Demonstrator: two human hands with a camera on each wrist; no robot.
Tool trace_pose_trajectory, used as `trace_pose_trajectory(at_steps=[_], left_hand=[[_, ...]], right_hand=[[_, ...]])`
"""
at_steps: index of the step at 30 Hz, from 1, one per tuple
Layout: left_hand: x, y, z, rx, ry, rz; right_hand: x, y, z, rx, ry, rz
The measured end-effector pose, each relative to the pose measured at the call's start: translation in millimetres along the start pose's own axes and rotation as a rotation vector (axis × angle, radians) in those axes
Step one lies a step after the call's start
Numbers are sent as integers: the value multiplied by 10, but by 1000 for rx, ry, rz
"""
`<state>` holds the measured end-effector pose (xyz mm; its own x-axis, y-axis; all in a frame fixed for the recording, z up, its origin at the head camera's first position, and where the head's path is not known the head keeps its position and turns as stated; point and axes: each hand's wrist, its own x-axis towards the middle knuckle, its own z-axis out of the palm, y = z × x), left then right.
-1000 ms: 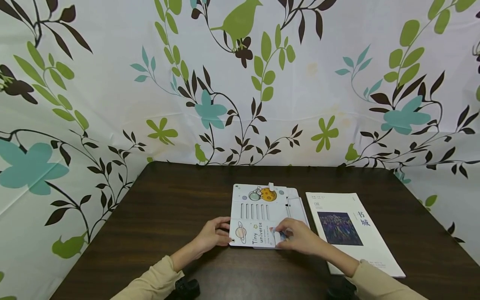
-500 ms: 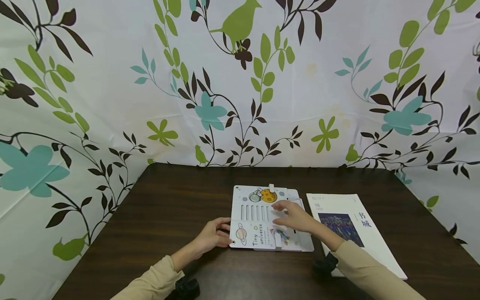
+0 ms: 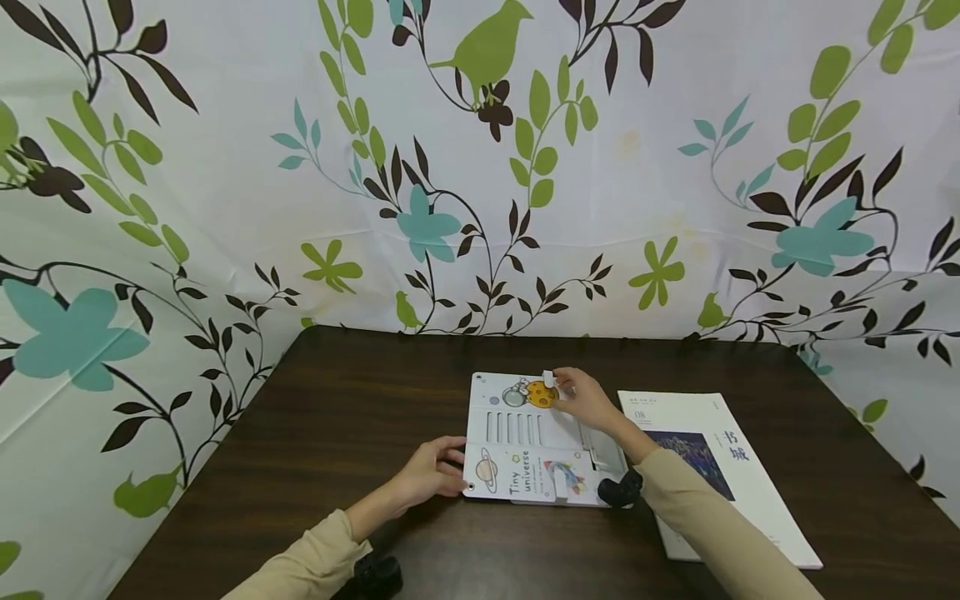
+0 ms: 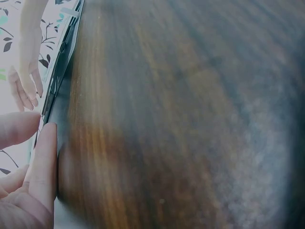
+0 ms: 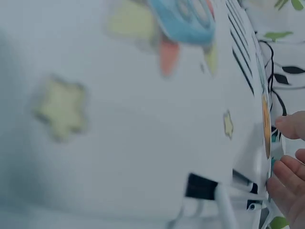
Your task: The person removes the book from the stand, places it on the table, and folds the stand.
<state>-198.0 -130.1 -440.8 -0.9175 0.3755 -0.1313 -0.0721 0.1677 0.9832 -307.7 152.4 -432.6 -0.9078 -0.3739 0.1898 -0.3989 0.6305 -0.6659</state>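
Note:
A white folding book stand printed with planets and "Tiny universe" lies on the table. My left hand pinches its left edge near the lower corner; the left wrist view shows thumb and fingers on either face of the stand's edge. At the far edge, my right hand has its index finger at a white clip, with the thumb spread apart below it. A second white clip sits at the near edge. In the right wrist view, the printed panel fills most of the picture, beside a wire support.
Right of the stand lies a white magazine with a dark picture, partly under my right forearm. The dark wooden table ends at a patterned cloth. Black wrist cameras sit on both wrists.
My right hand has let go of the near clip and moved away from me across the stand to the far clip. My left hand keeps its place at the left edge.

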Motion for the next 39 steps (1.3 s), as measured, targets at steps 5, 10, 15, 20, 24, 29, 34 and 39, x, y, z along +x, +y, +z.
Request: trace_pose_trajectory(at_steps=[5,10,15,20,24,29,34,39], left_hand=[[-6,-3,-8,-9,-1,-3],[-14,-22,-8,-24,-1,-9],[-4,-44,-6,-32,-5,-5],[14,-61,-11,-30,-4,1],[22,-72,-2,-32,-2,3],[39,-60,8,-31,4,-1],[59,-42,11,-29,9,-10],[63,-33,3,-29,2,-8]], right_hand=[[101,61,-27,60,-46,84],[166,107,-24,67,-66,104],[200,143,11,29,-36,80],[216,166,37,26,-16,71],[206,163,42,32,-11,80],[211,158,46,27,1,98],[219,151,49,18,18,132],[216,154,5,103,-15,186]])
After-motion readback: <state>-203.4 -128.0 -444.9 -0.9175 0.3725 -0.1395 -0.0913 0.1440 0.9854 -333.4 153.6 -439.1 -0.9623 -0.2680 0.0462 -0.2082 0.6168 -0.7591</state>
